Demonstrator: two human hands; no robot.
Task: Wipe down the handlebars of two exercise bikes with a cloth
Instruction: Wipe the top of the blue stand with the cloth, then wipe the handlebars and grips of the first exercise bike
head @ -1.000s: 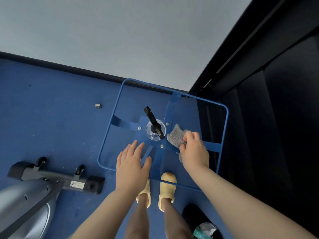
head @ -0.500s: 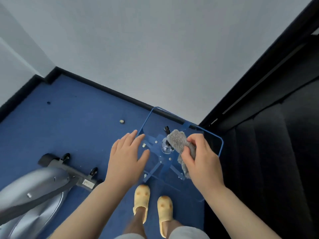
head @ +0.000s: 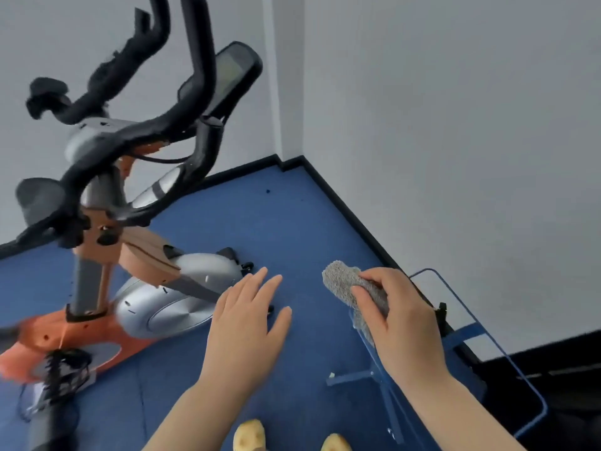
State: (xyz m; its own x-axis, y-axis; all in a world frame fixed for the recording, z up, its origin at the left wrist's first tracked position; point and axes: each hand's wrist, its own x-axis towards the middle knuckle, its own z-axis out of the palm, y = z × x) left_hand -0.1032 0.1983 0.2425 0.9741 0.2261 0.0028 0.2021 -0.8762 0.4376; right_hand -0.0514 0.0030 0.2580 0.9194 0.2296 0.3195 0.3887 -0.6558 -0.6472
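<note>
An orange and silver exercise bike (head: 146, 281) stands at the left, its black handlebars (head: 136, 125) curving up toward the top of the view with a dark console screen (head: 227, 73) behind them. My right hand (head: 400, 323) grips a grey fuzzy cloth (head: 344, 281) at lower right, well apart from the handlebars. My left hand (head: 250, 323) hovers flat beside it with fingers spread, holding nothing, just right of the bike's silver flywheel cover (head: 162, 304).
A blue metal frame with a clear top (head: 471, 333) stands at the lower right against the white wall. Blue carpet (head: 286, 222) covers the floor up to a corner with black skirting. My yellow slippers (head: 250, 437) show at the bottom edge.
The view has swung left and up from the blue frame to the exercise bike. My right hand has lifted the cloth off the frame; my left hand stays spread.
</note>
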